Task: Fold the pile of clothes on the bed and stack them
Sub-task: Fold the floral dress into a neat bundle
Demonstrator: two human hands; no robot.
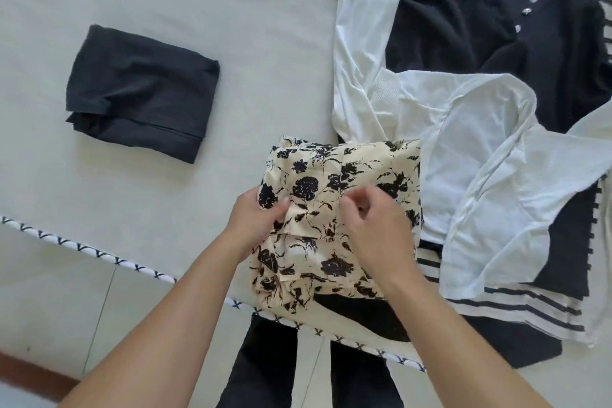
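Note:
A cream garment with a black flower print [341, 175] lies partly folded at the near edge of the bed [231, 43]. My left hand [256, 219] grips its left side, thumb over the cloth. My right hand [374, 225] pinches a fold near its middle with curled fingers. A folded black garment [142, 93] lies by itself on the left of the bed. To the right sprawls the unfolded pile: a white top [480, 175], a black knit cardigan with white trim [496, 26] and a black-and-white striped piece [530, 308].
The bed's edge has a white trim with dark marks [99, 257] running diagonally across the lower left. Below it is pale tiled floor [49, 291]. My legs in dark trousers [265, 368] stand against the bed edge.

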